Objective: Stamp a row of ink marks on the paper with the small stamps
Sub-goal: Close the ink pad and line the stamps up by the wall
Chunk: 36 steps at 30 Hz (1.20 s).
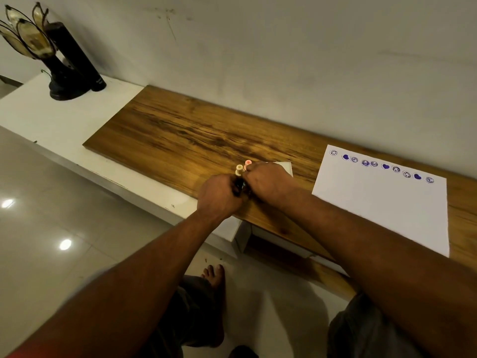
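Hands met over stamps on a wooden shelf.
Left hand (219,195) and right hand (268,180) both gripped small stamps (239,169); nearby paper (382,202) bore a row of blue marks (382,165).

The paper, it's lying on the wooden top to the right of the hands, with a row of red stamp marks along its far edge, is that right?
Not quite. The marks are dark blue or purple, not red. The rest holds in the head view: the paper lies on the wooden top, to the right of the left hand and right hand, and the row runs along its far edge.
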Available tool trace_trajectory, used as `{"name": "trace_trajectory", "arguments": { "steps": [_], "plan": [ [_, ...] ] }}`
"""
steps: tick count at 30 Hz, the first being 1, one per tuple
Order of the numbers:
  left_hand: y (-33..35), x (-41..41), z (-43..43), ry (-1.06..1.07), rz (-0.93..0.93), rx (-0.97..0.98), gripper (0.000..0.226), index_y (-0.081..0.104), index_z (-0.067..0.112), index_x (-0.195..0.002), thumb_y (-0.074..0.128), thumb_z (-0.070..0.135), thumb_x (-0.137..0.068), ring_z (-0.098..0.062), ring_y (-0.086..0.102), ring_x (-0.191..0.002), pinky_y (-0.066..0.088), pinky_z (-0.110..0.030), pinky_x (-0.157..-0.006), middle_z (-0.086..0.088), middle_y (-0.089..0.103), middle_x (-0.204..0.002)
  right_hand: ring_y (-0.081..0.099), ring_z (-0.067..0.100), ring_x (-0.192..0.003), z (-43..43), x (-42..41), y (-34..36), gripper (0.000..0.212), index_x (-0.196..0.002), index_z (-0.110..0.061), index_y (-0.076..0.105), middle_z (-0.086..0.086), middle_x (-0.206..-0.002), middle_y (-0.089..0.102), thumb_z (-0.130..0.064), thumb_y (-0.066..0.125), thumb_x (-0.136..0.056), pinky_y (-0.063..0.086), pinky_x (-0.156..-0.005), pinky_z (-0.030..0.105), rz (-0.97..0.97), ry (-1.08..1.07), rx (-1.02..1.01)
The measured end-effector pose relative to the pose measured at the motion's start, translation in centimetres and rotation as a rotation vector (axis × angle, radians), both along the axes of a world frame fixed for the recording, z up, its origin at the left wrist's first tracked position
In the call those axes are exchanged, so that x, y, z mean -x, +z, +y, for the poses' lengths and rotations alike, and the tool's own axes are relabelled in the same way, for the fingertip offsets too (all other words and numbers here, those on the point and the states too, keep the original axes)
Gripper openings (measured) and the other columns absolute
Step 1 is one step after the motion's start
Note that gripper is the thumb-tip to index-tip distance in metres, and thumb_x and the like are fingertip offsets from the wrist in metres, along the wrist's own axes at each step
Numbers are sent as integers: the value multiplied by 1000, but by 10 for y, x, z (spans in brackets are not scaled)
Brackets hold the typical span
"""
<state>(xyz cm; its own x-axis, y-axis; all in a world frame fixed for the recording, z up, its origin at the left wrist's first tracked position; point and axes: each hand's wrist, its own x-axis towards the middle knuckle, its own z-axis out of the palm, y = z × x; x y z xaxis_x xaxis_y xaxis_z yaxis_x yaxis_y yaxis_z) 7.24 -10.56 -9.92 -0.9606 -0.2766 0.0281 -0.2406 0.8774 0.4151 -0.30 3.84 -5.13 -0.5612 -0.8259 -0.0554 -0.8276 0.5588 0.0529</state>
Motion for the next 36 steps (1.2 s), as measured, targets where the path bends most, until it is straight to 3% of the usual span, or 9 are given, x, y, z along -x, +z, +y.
{"name": "trace_trajectory", "arguments": {
  "steps": [5, 9, 15, 18, 21, 26, 31, 36],
  "plan": [
    [0, 1, 0, 4, 13, 15, 28, 75, 29, -98, 74, 53, -82, 3, 52, -61, 39, -18, -53, 14, 65, -73, 68, 23, -99, 10, 7, -3, 25, -120, -24, 66, 4, -113, 71, -34, 61, -98, 52, -76, 32, -175, -93, 187],
    [2, 2, -2, 8, 44, 1, 30, 77, 30, -103, 74, 53, -84, -2, 61, -66, 45, -21, -55, 13, 70, -76, 67, 15, -86, 32, 19, 8, 36, -119, -33, 72, -7, -100, 75, -55, 61, -94, 35, -57, 22, -132, -166, 334],
    [4, 4, -10, 75, 26, -19, 37, 75, 29, -114, 78, 52, -85, -3, 58, -75, 43, -24, -62, 17, 67, -84, 64, 20, -108, 69, 58, -1, 52, -134, -27, 64, -2, -123, 69, -47, 76, -87, 51, -80, 31, -303, -417, 345],
    [6, 5, -11, 88, -5, 19, 40, 73, 29, -118, 77, 53, -85, -5, 60, -79, 46, -25, -64, 13, 71, -92, 60, 25, -119, 75, 67, -11, 64, -143, -26, 57, 2, -136, 62, -47, 77, -86, 53, -92, 37, -318, -423, 297],
    [18, 5, -15, 128, -26, 103, 45, 73, 30, -117, 76, 61, -84, -6, 59, -77, 44, -25, -61, 14, 65, -86, 55, 26, -126, 75, 70, -20, 66, -144, -26, 56, 3, -142, 58, -51, 75, -86, 51, -99, 41, -336, -396, 255],
    [36, -6, -14, 94, -10, 247, 40, 76, 31, -98, 70, 69, -85, -5, 56, -70, 37, -24, -55, 15, 59, -73, 53, 26, -124, 71, 77, -27, 60, -138, -29, 62, 3, -139, 57, -51, 77, -83, 51, -96, 39, -338, -376, 235],
    [23, -14, 19, -35, -128, 187, 47, 70, 34, -74, 65, 81, -79, 0, 53, -61, 34, -22, -51, 18, 59, -64, 56, 26, -119, 67, 80, -31, 60, -134, -27, 64, 3, -133, 60, -47, 81, -80, 53, -94, 40, -349, -379, 242],
    [4, -12, 35, -100, -146, 123, 51, 55, 33, -68, 66, 81, -78, -1, 52, -59, 30, -22, -50, 14, 55, -61, 59, 24, -114, 64, 83, -31, 54, -123, -26, 61, 4, -129, 63, -40, 86, -77, 49, -83, 30, -415, -407, 305]
  ]
}}
